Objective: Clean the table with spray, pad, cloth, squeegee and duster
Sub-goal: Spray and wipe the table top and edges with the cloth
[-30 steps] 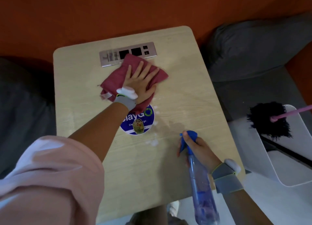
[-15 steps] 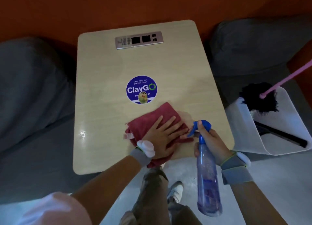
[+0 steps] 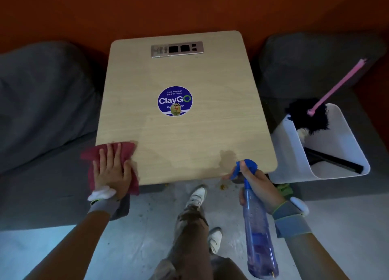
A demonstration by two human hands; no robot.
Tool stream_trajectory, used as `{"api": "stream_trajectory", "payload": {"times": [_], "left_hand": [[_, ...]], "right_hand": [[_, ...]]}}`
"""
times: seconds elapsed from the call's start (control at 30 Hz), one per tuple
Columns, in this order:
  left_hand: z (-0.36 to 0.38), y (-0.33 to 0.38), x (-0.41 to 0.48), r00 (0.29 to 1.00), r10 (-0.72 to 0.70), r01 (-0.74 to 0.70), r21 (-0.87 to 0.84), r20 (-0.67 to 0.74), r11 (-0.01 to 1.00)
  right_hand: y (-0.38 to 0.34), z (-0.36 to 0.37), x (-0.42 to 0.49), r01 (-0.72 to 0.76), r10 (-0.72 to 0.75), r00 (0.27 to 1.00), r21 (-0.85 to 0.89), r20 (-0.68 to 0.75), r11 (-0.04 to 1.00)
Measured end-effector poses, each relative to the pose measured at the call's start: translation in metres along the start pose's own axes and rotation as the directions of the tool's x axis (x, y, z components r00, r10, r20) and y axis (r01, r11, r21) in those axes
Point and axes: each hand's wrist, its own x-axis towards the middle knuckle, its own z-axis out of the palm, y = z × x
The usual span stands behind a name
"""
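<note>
The red cloth (image 3: 89, 155) is pressed flat against the near left corner of the table (image 3: 189, 73) by the left hand (image 3: 111, 170), whose fingers are laid out straight and spread over it, with nothing curled round the fabric. Part of the cloth is seen hanging past the table's left and near edges. The spray bottle (image 3: 259, 237) is gripped round its neck by the right hand (image 3: 260, 185), with a finger laid over the blue trigger head. It is held just off the near right corner of the table, its clear blue body slanting down toward the floor. A damp patch (image 3: 227, 156) is seen on the wood just beyond the bottle's head. A round blue sticker (image 3: 174, 103) is fixed at the middle of the table, and a metal panel (image 3: 177, 49) is set into its far end. Beside the table's right edge a white bin (image 3: 345, 132) is seen – in it the duster (image 3: 303, 115), black-headed with a pink handle, is leaned head down, and the squeegee (image 3: 334, 161) is laid lower down. Grey wristbands (image 3: 291, 218) are worn on both wrists
</note>
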Motion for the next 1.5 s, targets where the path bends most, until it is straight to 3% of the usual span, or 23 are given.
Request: {"api": "stream_trajectory", "payload": {"times": [0.37,0.47,0.6,0.77,0.9,1.13,1.5], "left_hand": [[0.015,0.177,0.035,0.980,0.200,-0.200,0.017,-0.010,0.980],[0.016,0.218,0.071,0.972,0.234,-0.234,-0.004,-0.022,0.972],[0.012,0.253,0.120,0.936,0.350,-0.350,0.027,-0.019,0.937],[0.002,0.287,0.183,0.914,0.404,-0.404,0.019,-0.015,0.914],[-0.005,0.300,0.233,0.891,0.453,-0.451,0.051,-0.037,0.891],[-0.014,0.311,0.315,0.967,0.214,-0.222,-0.050,-0.137,0.974],[-0.015,0.313,0.337,0.967,0.207,-0.217,-0.057,-0.147,0.974]], "right_hand": [[-0.034,-0.030,0.045,0.037,-0.047,0.992,-0.089,-0.121,0.995],[-0.059,-0.040,0.078,0.025,-0.030,0.989,-0.035,-0.148,0.999],[-0.093,-0.051,0.123,0.017,-0.021,0.988,-0.030,-0.150,0.999],[-0.125,-0.069,0.187,0.008,-0.025,0.985,-0.099,-0.172,0.995],[-0.155,-0.082,0.223,0.001,-0.007,0.992,-0.055,-0.124,0.998],[-0.191,-0.105,0.292,0.018,-0.050,0.981,-0.166,-0.186,0.986],[-0.195,-0.113,0.321,-0.071,-0.030,0.949,-0.306,-0.314,0.949]]}}
